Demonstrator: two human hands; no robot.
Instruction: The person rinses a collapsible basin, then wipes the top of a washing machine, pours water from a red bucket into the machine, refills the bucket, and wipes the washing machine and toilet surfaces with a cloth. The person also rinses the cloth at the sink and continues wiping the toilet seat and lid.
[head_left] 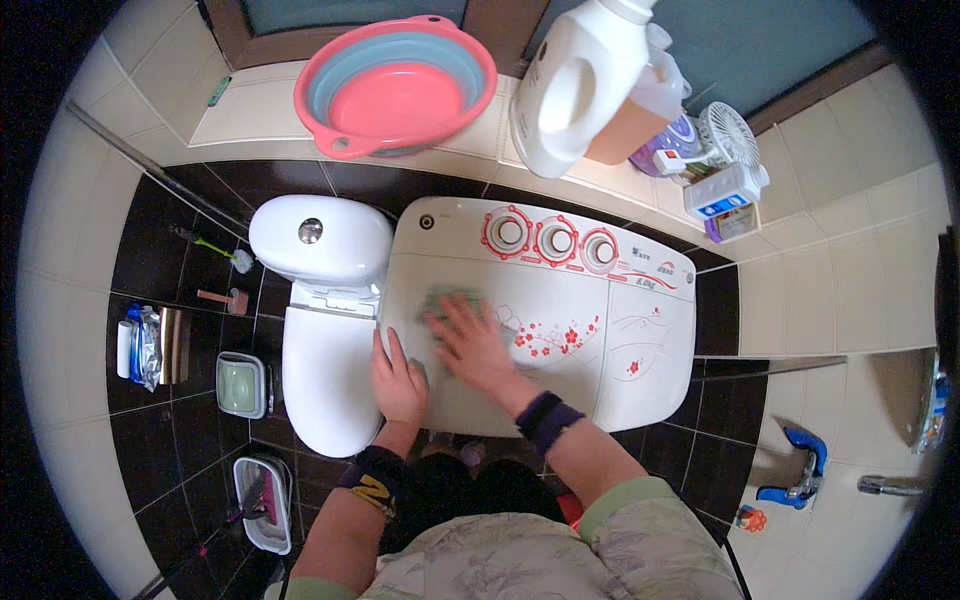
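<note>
A white twin-tub washing machine with red flower prints stands in front of me. Flat on its left lid lies a green cloth, blurred and partly hidden under my right hand. That hand presses down on the cloth with its fingers spread. My left hand rests at the machine's left edge, fingers stretched out and holding nothing. Beside it on the left is a white toilet with its lid down.
Along the ledge behind stand a pink and grey basin, a large white bottle, an amber-filled jug and a small white fan. Left of the toilet are a small bin and a grey-white bucket. A blue-handled tap is at right.
</note>
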